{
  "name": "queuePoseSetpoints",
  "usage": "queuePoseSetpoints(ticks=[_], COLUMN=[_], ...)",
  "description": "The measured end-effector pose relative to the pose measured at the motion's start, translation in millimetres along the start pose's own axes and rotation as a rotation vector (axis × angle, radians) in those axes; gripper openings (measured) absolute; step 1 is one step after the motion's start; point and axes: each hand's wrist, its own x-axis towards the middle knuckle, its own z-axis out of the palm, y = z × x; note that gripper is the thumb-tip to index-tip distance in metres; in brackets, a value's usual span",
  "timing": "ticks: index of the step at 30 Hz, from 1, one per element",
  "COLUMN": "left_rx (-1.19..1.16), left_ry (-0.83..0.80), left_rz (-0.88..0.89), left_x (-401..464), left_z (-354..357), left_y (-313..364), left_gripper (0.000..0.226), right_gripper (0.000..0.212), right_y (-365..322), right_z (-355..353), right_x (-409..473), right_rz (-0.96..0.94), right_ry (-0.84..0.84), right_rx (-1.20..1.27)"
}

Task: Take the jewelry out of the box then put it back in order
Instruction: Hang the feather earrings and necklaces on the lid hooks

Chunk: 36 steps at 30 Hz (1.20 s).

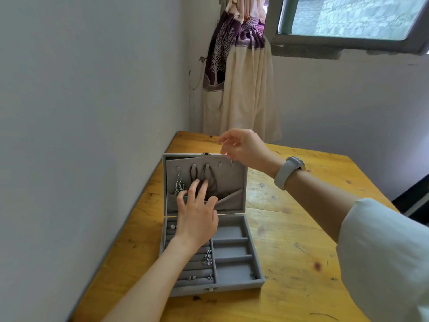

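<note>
Nearest you, your right sleeve [383,259] fills the lower right corner, and your left forearm reaches in over the front of the box [232,287], which lies open on the wooden table [301,240] close to the wall on the left. Your left hand [197,219] is spread, holding nothing, fingertips pressed on the necklaces [204,180] hanging from the pegs in the upright lid, just above the lid's pocket. Your right hand [241,145] hovers above the lid's top right corner with fingers loosely pinched; whether it holds a fine chain, you cannot tell from here. A beaded piece [180,184] hangs at the left peg, and small earrings [207,257] and rings [192,278] sit in the left slots of the tray. These chains look light, limp and quick to tangle, so lift each at its loop on the peg, not mid-strand. The lid may tip back under pressure, so steady it. The curtain [241,94] and window [348,17] stay well clear, and your watch [287,171] could snag a dangling chain
</note>
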Motion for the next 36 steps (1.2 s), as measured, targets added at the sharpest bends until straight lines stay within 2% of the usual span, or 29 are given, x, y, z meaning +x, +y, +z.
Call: queuePoseSetpoints(ticks=[4, 10, 17, 22, 30, 36], left_rx=[-0.029, -0.037, 0.012, 0.034, 0.048, -0.003], left_ry=[0.018, 0.036, 0.024, 0.007, -0.102, -0.018], left_rz=[0.003, -0.002, 0.08, 0.199, 0.188, 0.175], left_x=[-1.9, -2.3, 0.7, 9.1, 17.7, 13.9], left_z=[2.3, 6.3, 3.4, 2.4, 1.1, 7.0], left_y=[-1.8, -0.9, -2.7, -5.2, -4.4, -3.4], left_gripper=[0.022, 0.026, 0.018, 0.02, 0.028, 0.03], right_gripper=[0.012, 0.018, 0.02, 0.007, 0.002, 0.008], right_y=[18.2, 33.5, 46.8, 60.8, 66.3, 73.9], right_z=[9.6, 26.7, 40.1, 40.9, 41.0, 47.9], right_x=[-6.2, -6.2, -3.3, 0.7, 6.4, -1.5], right_rz=[0.002, -0.172, -0.509, -0.704, -0.675, -0.529], right_ry=[-0.072, 0.007, 0.096, 0.168, 0.345, 0.399], right_rx=[-0.174, -0.349, -0.521, -0.732, -0.914, -0.952])
